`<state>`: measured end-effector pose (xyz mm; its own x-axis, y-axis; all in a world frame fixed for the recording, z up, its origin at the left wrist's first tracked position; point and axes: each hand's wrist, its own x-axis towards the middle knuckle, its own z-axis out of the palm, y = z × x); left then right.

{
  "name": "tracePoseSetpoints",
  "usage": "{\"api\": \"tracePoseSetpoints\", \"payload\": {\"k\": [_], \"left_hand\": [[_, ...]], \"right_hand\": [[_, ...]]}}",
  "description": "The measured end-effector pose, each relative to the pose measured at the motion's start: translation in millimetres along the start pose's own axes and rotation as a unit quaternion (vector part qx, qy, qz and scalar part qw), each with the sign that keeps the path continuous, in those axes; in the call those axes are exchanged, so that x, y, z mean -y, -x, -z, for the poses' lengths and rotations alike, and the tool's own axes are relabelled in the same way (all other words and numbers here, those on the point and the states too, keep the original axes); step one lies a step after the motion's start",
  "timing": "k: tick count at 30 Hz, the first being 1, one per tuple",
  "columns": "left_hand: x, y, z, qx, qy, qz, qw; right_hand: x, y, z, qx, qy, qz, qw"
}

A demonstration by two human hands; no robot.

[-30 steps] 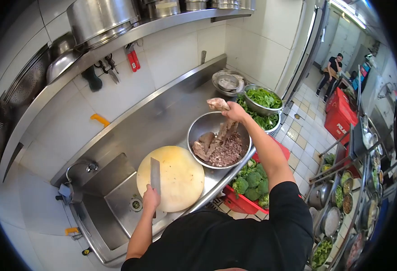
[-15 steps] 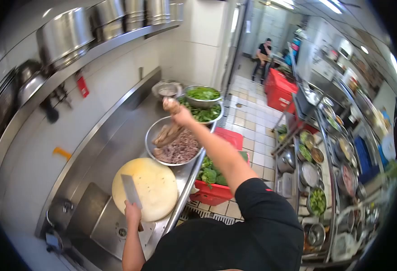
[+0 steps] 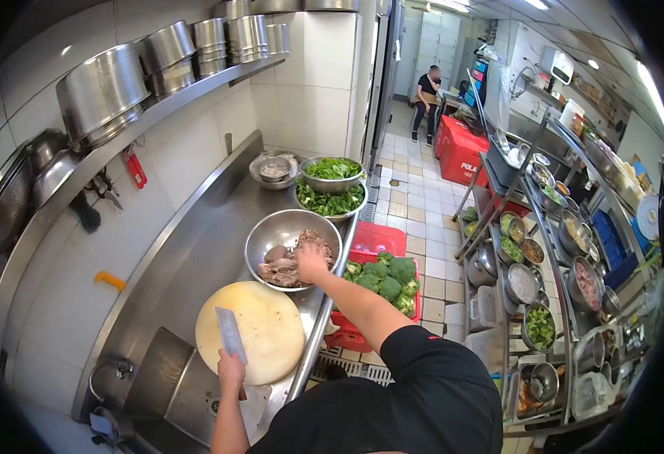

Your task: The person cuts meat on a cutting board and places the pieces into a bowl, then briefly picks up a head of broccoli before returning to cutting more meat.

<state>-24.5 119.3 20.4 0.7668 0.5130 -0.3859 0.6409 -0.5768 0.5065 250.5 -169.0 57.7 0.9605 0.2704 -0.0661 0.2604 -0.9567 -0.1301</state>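
Note:
My left hand [image 3: 231, 368] is wrapped round the handle of a cleaver [image 3: 231, 333], whose blade lies over the left part of a round cutting board [image 3: 271, 325]. Inside a large steel bowl [image 3: 254, 240] behind the board is my right hand [image 3: 314, 263], its fingers reaching down at the bowl's right side. Larger pieces of meat [image 3: 277, 266] lie in the bowl beside that hand, with small chopped meat near the fingers. What the fingertips touch is hidden.
Two bowls of leafy greens [image 3: 330, 203] and a small steel bowl [image 3: 274, 169] stand beyond. Broccoli [image 3: 389, 280] fills a red crate at the counter's right edge. A sink [image 3: 188, 390] is at lower left. A person [image 3: 426, 98] sits far back.
My right hand has gone down into the bowl; the meat piece it held up earlier is no longer raised. The view has swung rightward. My left hand still holds the cleaver.

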Motion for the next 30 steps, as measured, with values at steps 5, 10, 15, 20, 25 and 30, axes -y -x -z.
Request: {"api": "tracePoseSetpoints", "payload": {"k": [5,10,15,20,25,30], "left_hand": [[-6.8,3.6,-5.7,-0.008,-0.011,0.009,1.0],[0.1,-11.7,-19.3,-0.044,-0.065,-0.021,0.997],[-21.6,13.8,-7.5,-0.058,-0.073,0.005,0.996],[-35.0,21.2,-8.1,-0.071,-0.086,0.03,0.993],[-48.6,29.4,-12.0,-0.072,-0.12,0.048,0.989],[-69.1,31.5,-20.0,-0.064,-0.164,0.086,0.981]], "right_hand": [[6.0,-23.6,-53.0,0.081,0.021,0.013,0.996],[-3.2,-49.0,-45.0,0.116,0.052,0.031,0.991],[-14.0,-72.5,-41.4,0.103,-0.01,0.065,0.992],[-47.1,-114.0,-7.6,0.082,-0.205,0.085,0.972],[-59.2,-124.7,61.7,0.093,-0.611,0.147,0.773],[-72.2,-132.7,30.8,0.138,-0.58,0.202,0.777]]}}
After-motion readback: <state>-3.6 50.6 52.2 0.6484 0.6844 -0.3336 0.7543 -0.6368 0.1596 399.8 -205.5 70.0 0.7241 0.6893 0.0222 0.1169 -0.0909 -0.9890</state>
